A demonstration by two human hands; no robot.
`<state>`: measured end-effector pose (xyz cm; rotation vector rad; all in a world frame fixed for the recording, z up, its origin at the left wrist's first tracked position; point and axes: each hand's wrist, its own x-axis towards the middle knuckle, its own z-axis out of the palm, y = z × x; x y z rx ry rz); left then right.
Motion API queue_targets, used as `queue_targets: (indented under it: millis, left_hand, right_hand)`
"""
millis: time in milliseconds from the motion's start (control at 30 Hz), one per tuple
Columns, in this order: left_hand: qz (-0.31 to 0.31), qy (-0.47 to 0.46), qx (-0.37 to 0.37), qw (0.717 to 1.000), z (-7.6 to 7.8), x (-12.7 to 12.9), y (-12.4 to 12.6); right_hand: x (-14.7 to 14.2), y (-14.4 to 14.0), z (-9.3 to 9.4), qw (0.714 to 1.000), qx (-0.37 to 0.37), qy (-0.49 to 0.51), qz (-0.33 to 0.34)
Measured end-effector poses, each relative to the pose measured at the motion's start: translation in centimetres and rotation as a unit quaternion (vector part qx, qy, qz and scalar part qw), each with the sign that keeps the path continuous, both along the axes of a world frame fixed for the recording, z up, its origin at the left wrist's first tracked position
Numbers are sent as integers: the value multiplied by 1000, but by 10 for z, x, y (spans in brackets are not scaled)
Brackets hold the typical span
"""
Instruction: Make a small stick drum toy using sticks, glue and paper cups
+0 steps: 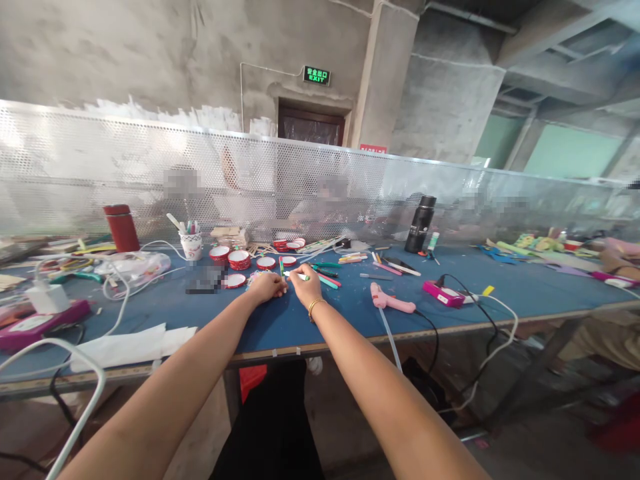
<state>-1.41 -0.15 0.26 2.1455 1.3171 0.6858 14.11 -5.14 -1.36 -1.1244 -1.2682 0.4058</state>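
My left hand (pixel 269 288) is closed in a pinch on a thin upright stick (pixel 281 266) coloured green and reddish. Just to its right, my right hand (pixel 306 287) grips a white marker with green parts (pixel 303 277), its tip pointing left at the stick. Both hands rest close together over the blue table. Left of them lie several round red-rimmed pieces with white tops (pixel 239 259) and a small heap of pale coloured bits, partly behind my left hand. Green and pink markers (pixel 328 282) lie just right of my right hand.
A pink hot glue gun (pixel 391 300) lies to the right, its cord running to a purple power strip (pixel 443 293). A black bottle (pixel 420 225), a red bottle (pixel 121 228) and a cup of pens (pixel 191 245) stand near the perforated screen. White paper (pixel 130 345) lies front left.
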Motion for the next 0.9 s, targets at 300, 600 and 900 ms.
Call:
queue_targets:
  millis: [300, 600, 900]
  left_hand:
    - [-1, -9, -10, 1000, -1, 0, 1]
    - [-4, -5, -6, 1000, -4, 0, 6]
    - [-3, -14, -6, 1000, -4, 0, 4]
  right_hand:
    - [-1, 1, -1, 1000, 17, 2, 8]
    - [2, 1, 0, 1000, -2, 0, -9]
    - [-2, 3, -1, 1000, 22, 3, 15]
